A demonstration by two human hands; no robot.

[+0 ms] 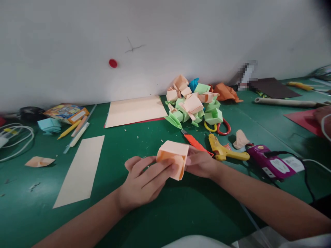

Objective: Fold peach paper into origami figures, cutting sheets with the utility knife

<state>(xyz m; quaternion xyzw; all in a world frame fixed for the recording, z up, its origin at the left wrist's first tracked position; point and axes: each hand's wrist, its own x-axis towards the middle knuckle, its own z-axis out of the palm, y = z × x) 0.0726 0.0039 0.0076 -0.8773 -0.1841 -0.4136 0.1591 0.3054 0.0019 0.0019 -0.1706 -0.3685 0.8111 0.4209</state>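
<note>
Between my two hands, above the green table [181, 213], is a small folded box of peach paper [173, 148]. My left hand [146, 177] grips its near and left side, fingertips pressed on the front face. Closed on the right side of the box is my right hand [200, 162], its fingers partly hidden behind the paper. Just beyond that hand lies an orange utility knife [193, 141] with its blade pointing away. A yellow glue gun [219, 150] rests to the right of it.
Folded green and peach paper pieces [192, 103] are heaped near the wall. Peach sheets [136, 110] lie beside them, and a cut strip [81, 170] is at left. Scissors [223, 127] and a purple power strip [271, 162] with cords lie right. Another person's hand [324, 117] touches red paper.
</note>
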